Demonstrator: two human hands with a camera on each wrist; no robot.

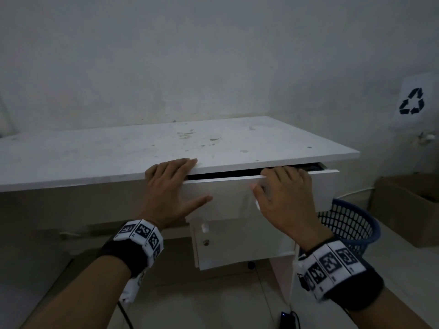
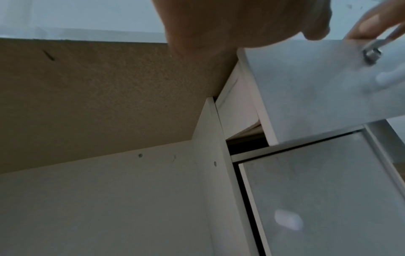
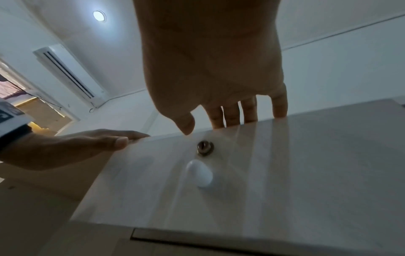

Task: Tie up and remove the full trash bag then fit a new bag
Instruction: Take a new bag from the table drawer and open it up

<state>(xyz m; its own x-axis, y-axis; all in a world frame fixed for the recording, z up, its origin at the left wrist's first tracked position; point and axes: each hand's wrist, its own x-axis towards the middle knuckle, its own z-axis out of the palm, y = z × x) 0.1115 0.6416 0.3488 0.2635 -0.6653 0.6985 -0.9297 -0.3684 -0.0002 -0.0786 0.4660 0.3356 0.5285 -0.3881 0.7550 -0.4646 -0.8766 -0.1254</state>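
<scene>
A white desk (image 1: 118,153) stands against the wall, its top drawer (image 1: 228,198) pulled out a little so a dark gap shows. My right hand (image 1: 266,181) grips the drawer front, fingers hooked over its top edge and thumb on its face. My left hand (image 1: 187,182) lies with straight fingers on the desk's front edge, thumb spread on the drawer front. In the right wrist view, a white knob (image 3: 200,175) and a metal lock (image 3: 205,147) sit below my right hand (image 3: 210,69). A blue mesh trash basket (image 1: 349,224) stands on the floor to the right; I see no bag.
Below the drawer a white cabinet door (image 1: 237,243) hangs slightly ajar. An open cardboard box (image 1: 408,205) sits on the floor at the far right, under a recycling sign (image 1: 412,102) on the wall. Dark cables (image 1: 285,317) lie on the floor near my feet.
</scene>
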